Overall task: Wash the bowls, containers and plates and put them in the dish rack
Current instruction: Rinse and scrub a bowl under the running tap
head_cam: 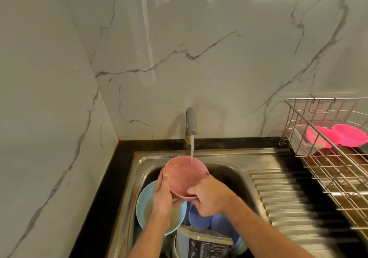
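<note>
A dusty-pink bowl [184,176] is tilted under the running tap [191,125], and water falls onto its inside and spills off the lower rim. My left hand [162,196] grips the bowl's left rim and underside. My right hand [210,197] holds the lower right rim, with its fingers reaching into the bowl. Below in the sink [229,158] lie a light blue bowl [144,208] holding cloudy water, blue-purple bowls [201,221] and a container with a dark printed label [203,243].
The wire dish rack [326,158] stands at the right on the counter, holding two bright pink bowls [338,137] and a clear plastic container [302,146]. A ribbed steel drainboard [282,198] lies between sink and rack. Marble walls close off the left and back.
</note>
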